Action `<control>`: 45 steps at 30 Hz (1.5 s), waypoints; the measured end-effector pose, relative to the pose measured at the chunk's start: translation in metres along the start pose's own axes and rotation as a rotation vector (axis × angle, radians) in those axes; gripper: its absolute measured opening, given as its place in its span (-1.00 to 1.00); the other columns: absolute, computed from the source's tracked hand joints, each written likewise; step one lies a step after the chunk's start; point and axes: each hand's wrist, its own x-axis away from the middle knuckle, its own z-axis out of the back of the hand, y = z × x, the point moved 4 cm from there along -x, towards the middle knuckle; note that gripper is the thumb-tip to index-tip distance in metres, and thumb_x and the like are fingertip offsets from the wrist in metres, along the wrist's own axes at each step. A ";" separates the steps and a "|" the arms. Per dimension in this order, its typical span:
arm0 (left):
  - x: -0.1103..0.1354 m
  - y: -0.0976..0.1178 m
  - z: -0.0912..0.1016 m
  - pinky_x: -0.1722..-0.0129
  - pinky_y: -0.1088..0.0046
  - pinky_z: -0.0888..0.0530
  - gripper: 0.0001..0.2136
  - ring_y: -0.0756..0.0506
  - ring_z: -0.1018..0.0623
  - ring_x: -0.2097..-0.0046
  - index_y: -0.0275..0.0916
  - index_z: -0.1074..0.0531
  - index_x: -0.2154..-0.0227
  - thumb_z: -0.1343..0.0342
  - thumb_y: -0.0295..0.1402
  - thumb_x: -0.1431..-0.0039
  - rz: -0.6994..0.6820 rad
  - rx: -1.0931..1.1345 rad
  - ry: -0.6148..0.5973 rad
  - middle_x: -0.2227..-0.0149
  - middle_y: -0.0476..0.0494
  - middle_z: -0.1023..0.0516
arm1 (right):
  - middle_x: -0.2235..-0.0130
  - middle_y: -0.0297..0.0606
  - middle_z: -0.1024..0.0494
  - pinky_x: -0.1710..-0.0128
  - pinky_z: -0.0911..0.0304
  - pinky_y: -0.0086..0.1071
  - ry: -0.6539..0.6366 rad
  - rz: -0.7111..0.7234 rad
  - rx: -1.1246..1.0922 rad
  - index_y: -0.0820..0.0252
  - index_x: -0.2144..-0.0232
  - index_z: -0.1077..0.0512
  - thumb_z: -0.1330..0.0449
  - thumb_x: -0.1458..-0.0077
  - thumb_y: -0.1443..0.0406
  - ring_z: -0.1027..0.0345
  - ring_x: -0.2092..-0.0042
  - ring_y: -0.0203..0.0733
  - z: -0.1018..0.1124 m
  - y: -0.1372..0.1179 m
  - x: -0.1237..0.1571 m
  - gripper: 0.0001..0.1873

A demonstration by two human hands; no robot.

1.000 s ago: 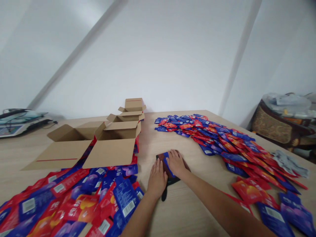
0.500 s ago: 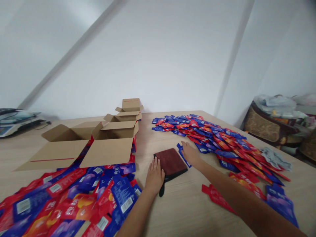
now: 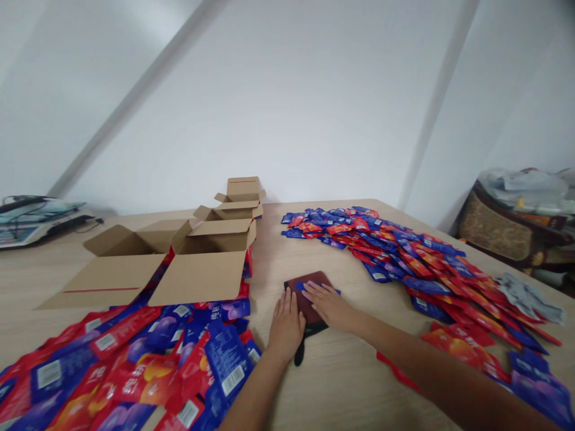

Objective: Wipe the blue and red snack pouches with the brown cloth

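A dark red cloth pad [image 3: 309, 281] with a black edge lies on the wooden table [image 3: 341, 377] in front of me. My left hand [image 3: 286, 326] rests flat at the pad's near left corner, fingers stretched out. My right hand [image 3: 327, 304] lies flat on the pad, pressing a blue packet [image 3: 300, 287] down under its fingers. A long heap of red and blue packets [image 3: 404, 257] runs along the right of the pad. Another heap of such packets [image 3: 135, 359] lies at the near left.
Several open cardboard boxes [image 3: 197, 251] stand in a row at the back left. A scale-like device [image 3: 31, 218] sits at the far left edge. A grey crumpled bag [image 3: 527, 296] lies at the right, and a patterned piece of furniture [image 3: 503, 230] stands beyond the table.
My right hand went out to the packet heap on the right, then came back onto the red pad with a blue packet beneath it. My left hand stayed put.
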 end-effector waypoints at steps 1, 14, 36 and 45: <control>0.000 0.000 0.000 -0.18 0.14 -0.16 -0.51 -0.22 -0.08 -0.26 -0.50 -0.07 -0.16 0.20 -0.40 -0.16 0.001 -0.002 0.000 -0.24 -0.45 -0.06 | -0.26 -0.28 -0.04 -0.21 0.21 -0.18 0.003 -0.031 0.006 0.12 -0.21 -0.06 0.19 -0.21 0.30 0.21 -0.28 -0.23 -0.006 0.003 -0.005 -0.48; -0.002 0.000 0.003 -0.17 0.13 -0.17 -0.51 -0.23 -0.10 -0.25 -0.53 -0.08 -0.14 0.20 -0.41 -0.15 -0.014 0.020 -0.006 -0.23 -0.49 -0.05 | -0.20 0.12 -0.13 -0.09 -0.04 -0.15 0.008 -0.361 0.152 0.45 -0.18 -0.10 0.10 -0.15 0.32 0.01 -0.22 0.01 -0.009 -0.028 -0.021 -0.45; -0.002 -0.001 -0.003 -0.15 0.07 -0.20 -0.51 -0.24 -0.09 -0.25 -0.49 -0.07 -0.16 0.20 -0.42 -0.15 -0.012 0.007 0.037 -0.23 -0.46 -0.08 | -0.28 -0.13 0.02 -0.22 0.22 -0.17 0.111 -0.202 0.022 0.31 -0.21 -0.05 0.26 -0.23 0.27 0.27 -0.29 -0.15 -0.026 -0.007 -0.022 -0.47; -0.002 0.000 0.002 -0.18 0.15 -0.17 -0.51 -0.23 -0.09 -0.26 -0.55 -0.08 -0.14 0.21 -0.41 -0.16 -0.019 0.007 -0.007 -0.23 -0.50 -0.07 | -0.24 0.10 -0.02 -0.21 0.17 -0.15 0.045 -0.349 0.086 0.52 -0.18 -0.07 0.15 -0.20 0.15 0.20 -0.28 0.01 -0.012 -0.013 -0.039 -0.36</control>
